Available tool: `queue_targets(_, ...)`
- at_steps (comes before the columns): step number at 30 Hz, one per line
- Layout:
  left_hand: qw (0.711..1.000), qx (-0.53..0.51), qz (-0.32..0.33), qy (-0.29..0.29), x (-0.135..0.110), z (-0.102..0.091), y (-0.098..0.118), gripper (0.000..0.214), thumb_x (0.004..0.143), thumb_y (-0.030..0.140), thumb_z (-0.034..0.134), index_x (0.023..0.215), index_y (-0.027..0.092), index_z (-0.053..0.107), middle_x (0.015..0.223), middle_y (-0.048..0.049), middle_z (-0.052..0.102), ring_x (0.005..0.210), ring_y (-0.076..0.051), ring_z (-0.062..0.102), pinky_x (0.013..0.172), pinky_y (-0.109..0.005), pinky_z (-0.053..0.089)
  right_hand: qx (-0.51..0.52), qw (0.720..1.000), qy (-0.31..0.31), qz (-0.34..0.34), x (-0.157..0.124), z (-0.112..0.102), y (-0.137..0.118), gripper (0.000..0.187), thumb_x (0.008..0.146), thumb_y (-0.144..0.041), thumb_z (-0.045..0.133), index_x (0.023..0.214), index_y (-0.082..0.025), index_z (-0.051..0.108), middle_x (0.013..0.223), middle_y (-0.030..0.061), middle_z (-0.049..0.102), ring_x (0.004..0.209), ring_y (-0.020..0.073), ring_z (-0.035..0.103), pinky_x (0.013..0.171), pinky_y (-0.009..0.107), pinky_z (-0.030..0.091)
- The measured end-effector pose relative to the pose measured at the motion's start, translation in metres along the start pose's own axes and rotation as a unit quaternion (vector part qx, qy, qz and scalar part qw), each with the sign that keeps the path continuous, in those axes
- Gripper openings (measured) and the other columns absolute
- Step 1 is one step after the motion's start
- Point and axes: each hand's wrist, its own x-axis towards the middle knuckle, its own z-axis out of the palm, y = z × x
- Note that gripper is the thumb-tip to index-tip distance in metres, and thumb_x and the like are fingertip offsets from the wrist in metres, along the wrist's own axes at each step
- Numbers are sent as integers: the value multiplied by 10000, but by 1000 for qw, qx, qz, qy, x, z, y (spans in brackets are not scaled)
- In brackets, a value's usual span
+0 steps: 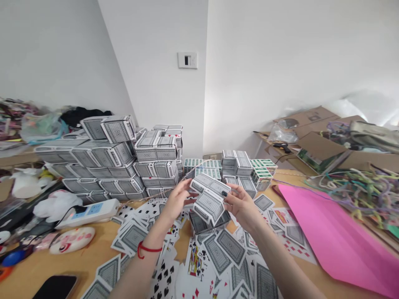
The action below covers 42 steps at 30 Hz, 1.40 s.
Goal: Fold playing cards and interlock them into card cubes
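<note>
Between both hands is a block folded from playing cards (209, 203), its patterned grey backs facing up, tilted in the air. My left hand (177, 200) grips its left side, with some fingers hidden behind it. On the right edge, my right hand (242, 204) pinches it, the dark-nailed thumb on top. Just below the block is another dark grey card box (202, 224), partly covered; whether the two touch I cannot tell. Loose playing cards (226, 249) lie spread over the table around my forearms, some face up, some face down.
Stacked card blocks (115, 155) rise at the back left. More card blocks (238, 164) and green-and-white card packs (263, 170) stand behind my hands. A pink sheet (330, 232) lies right, near a pile of colored strands (352, 195). A power strip (93, 211) and phone (56, 287) are left.
</note>
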Motion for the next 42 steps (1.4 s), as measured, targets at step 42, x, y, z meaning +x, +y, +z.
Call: queue_targets(42,904,401,-46,-138,-24,-22,27,346,705,348,450,861,173,704,676,-28,674,615,-170,588,500,-214,384,-177,984,-16,30,0,-4,6,442,592,-249,739,965,-213,506,806,-1,638,652,152,632,568,297,570)
